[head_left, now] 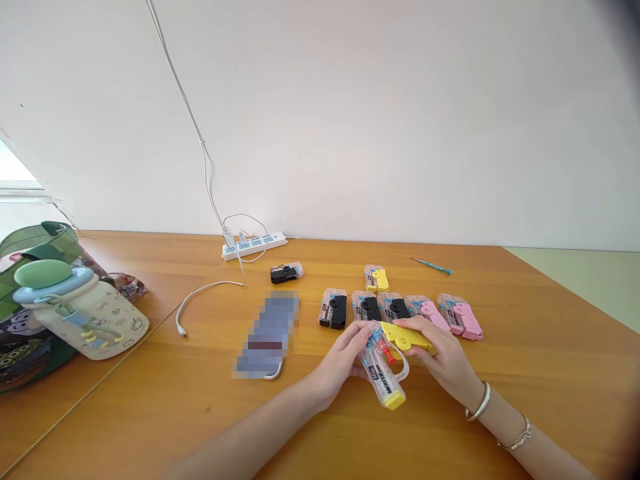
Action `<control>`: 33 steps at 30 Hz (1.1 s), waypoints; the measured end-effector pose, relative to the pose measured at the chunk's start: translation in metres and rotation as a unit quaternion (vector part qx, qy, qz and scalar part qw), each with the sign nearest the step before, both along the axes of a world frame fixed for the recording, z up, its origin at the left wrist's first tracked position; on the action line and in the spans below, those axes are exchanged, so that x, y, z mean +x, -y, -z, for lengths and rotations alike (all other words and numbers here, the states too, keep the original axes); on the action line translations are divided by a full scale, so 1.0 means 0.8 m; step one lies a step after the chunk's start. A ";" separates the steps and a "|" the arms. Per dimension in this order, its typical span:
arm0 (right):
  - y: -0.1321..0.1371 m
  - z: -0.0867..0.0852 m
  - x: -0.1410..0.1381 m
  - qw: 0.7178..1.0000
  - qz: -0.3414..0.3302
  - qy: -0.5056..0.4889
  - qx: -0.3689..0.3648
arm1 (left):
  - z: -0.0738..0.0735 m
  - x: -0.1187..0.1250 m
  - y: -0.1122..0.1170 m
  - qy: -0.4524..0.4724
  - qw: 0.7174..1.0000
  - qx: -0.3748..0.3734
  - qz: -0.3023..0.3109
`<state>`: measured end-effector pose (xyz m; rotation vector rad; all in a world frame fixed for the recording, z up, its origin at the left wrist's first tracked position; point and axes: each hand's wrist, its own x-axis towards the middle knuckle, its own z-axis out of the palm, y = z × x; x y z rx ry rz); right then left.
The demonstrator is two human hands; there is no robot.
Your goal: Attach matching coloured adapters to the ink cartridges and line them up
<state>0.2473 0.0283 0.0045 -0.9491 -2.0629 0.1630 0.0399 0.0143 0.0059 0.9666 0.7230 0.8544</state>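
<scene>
Both my hands hold a small clear and yellow toy water gun (387,363) just above the wooden table (525,373). My left hand (340,360) pinches its barrel end from the left. My right hand (445,357) grips its yellow body from the right; two bracelets sit on that wrist. Just behind my hands lies a row of similar toys: black ones (334,309) (367,307) (397,307) and pink ones (430,312) (463,317). Another yellow one (377,278) and another black one (286,271) lie farther back.
A blurred phone-like object (270,333) lies left of my hands. A white power strip (255,245) with cables sits by the wall, a loose cable end (181,329) trails forward. A small green screwdriver (433,267) lies at the back. A green-lidded bottle (80,310) and bag lie at far left.
</scene>
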 end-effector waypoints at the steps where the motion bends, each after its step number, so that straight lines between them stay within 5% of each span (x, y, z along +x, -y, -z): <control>1: -0.001 -0.002 0.003 1.000 0.006 -0.007 -0.004 | -0.001 -0.004 -0.002 0.000 1.000 -0.002 -0.002; 4: -0.005 -0.009 0.013 0.999 0.047 -0.027 -0.006 | -0.007 -0.015 -0.007 -0.026 0.999 0.029 -0.017; 8: -0.006 -0.011 0.016 0.998 0.062 0.012 0.018 | -0.015 -0.021 -0.008 -0.186 0.966 0.179 0.025; 13: 0.007 -0.003 -0.003 0.997 0.013 0.073 0.030 | -0.003 -0.014 -0.001 -0.408 0.813 0.412 0.044; 16: 0.012 -0.002 -0.011 0.995 -0.015 0.091 0.036 | 0.004 -0.009 0.003 -0.444 0.765 0.464 0.048; 19: 0.011 -0.003 -0.012 0.994 -0.027 0.092 0.045 | 0.004 -0.011 0.003 -0.447 0.768 0.459 0.030; 25: 0.009 -0.002 -0.011 0.992 -0.044 0.096 0.074 | -0.001 -0.021 0.003 -0.360 0.834 0.412 -0.069; 33: 0.017 -0.003 -0.019 0.986 -0.027 0.097 0.134 | -0.002 -0.010 0.009 -0.394 0.832 0.388 -0.050</control>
